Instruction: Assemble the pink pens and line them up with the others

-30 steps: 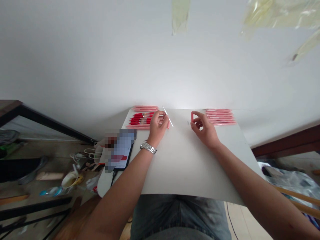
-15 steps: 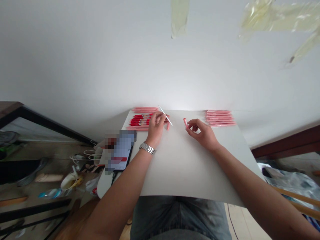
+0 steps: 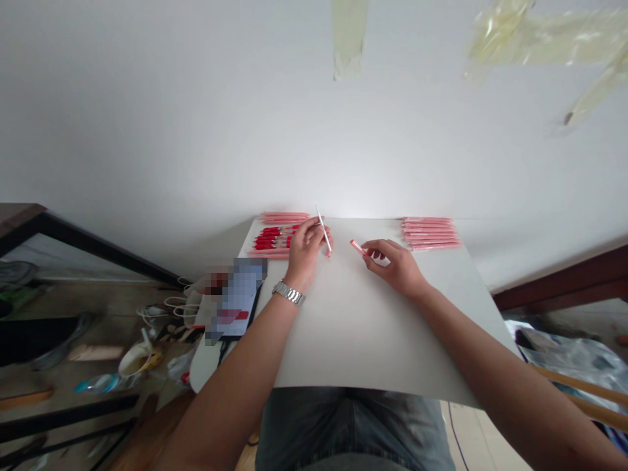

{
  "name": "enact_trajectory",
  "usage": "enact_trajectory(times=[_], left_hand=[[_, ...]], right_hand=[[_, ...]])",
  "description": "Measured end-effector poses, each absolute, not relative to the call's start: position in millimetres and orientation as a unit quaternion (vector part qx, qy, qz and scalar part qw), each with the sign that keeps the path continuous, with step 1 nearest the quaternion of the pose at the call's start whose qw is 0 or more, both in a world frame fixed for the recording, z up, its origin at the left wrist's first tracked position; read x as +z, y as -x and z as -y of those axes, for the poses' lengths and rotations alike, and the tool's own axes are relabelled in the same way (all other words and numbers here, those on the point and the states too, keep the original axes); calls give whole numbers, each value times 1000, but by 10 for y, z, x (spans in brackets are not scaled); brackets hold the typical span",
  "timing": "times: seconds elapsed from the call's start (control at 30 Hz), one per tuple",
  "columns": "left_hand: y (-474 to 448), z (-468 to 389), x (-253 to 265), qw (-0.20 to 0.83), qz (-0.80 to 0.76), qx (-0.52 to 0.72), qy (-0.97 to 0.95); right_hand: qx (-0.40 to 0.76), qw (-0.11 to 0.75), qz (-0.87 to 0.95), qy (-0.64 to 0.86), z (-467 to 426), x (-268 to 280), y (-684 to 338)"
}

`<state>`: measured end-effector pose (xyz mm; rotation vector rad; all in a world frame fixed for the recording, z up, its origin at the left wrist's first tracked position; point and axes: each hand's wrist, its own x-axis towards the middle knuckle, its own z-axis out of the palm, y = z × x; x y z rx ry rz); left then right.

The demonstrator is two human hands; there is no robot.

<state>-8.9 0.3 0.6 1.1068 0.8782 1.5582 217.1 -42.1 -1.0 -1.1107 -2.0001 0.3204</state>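
Lower centre: open smooth white bench (image 3: 363, 340) | centre-left: slim red pens (image 3: 273, 238) block | centre-right: slim pink rods (image 3: 430, 234) block | above: white wall (image 3: 235, 131)

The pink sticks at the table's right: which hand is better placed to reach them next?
Probably the right hand: it is nearer the pink sticks, though it holds a short pink tube. The left hand is farther away, holding a white rod.

Left hand (image 3: 305, 248) pinching 1 white stick (image 3: 326, 235); right hand (image 3: 392, 263) holding 1 short pink tube (image 3: 357, 246).
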Motion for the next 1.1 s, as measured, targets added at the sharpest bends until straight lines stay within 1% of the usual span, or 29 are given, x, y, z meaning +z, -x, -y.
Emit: enact_trajectory(times=[0.3, 0.57, 1.1], left_hand=[[93, 10, -8, 513, -351, 647, -442], [73, 60, 65, 507, -356, 643, -449], [52, 94, 74, 553, -329, 629, -436]], right_hand=[[127, 399, 797, 436, 417, -16, -2163], [120, 391, 798, 442, 417, -19, -2172], [105, 402, 797, 439, 376, -71, -2197]])
